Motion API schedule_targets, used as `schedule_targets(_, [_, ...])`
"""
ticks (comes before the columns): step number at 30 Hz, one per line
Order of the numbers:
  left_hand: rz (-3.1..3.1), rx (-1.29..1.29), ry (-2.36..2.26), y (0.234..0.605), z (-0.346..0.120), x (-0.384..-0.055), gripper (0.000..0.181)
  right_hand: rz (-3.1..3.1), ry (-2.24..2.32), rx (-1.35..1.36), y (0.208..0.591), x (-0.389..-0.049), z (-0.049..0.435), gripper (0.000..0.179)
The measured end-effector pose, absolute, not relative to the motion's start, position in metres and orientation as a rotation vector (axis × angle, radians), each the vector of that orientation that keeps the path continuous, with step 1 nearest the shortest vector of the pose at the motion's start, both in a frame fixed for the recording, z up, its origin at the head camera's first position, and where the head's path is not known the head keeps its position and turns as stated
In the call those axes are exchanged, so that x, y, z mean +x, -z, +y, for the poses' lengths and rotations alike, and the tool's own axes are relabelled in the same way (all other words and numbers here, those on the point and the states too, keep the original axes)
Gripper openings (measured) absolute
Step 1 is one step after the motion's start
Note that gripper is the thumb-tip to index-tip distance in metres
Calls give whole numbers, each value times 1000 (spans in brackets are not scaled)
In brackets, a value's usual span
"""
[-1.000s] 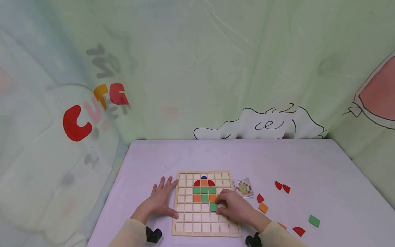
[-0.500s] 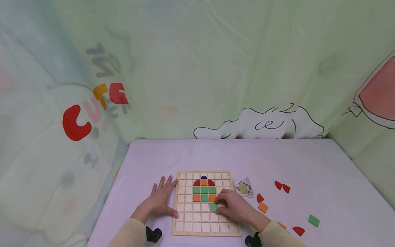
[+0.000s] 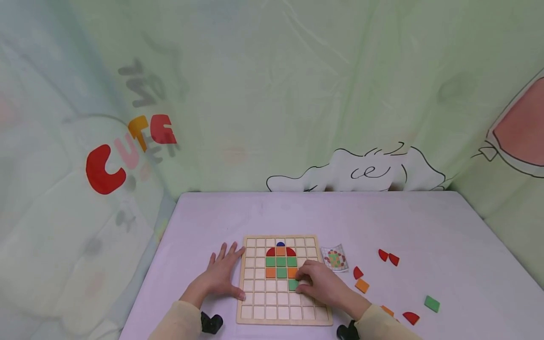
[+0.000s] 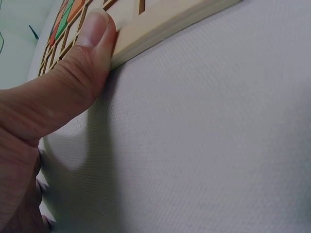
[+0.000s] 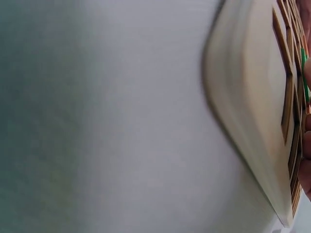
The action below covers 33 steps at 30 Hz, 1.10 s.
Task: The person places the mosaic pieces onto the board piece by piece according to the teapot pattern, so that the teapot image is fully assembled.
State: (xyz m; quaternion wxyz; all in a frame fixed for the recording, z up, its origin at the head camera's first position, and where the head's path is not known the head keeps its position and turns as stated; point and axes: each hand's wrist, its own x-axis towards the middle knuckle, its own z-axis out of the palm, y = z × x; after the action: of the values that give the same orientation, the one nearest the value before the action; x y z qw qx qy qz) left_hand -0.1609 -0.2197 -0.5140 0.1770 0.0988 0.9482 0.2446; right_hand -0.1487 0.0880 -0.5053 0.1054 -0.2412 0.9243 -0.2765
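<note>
Pinching a green tile (image 3: 293, 284), the right hand (image 3: 321, 282) hides part of the board (image 3: 271, 299). The spread left hand (image 3: 220, 275) touches that board's left edge.

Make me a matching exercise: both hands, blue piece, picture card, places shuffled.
1. left hand
2. right hand
3. blue piece
4. picture card

A. in the top row of the board
B. on the table, right of the board
C. at the board's left edge
D. at the board's lowest green tile

Pairs: 1-C, 2-D, 3-A, 4-B
</note>
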Motion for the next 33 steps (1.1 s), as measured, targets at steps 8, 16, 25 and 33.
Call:
schedule_targets(8, [2691,281,-699,515,-220,-160,126,2675,864,-608,501,-149,91,17])
schedule_targets(16, [2693,292,-710,518,-223,-162,129,2683,907,-545,497,-148,111,22])
schedule_targets(25, [2690,290,-699,518,-223,-162,129,2707,987,-531,487,-146,153,27])
schedule_targets(33, [2686,300,-705,517,-222,-161,128,2793,970,-368,479,-139,195,30])
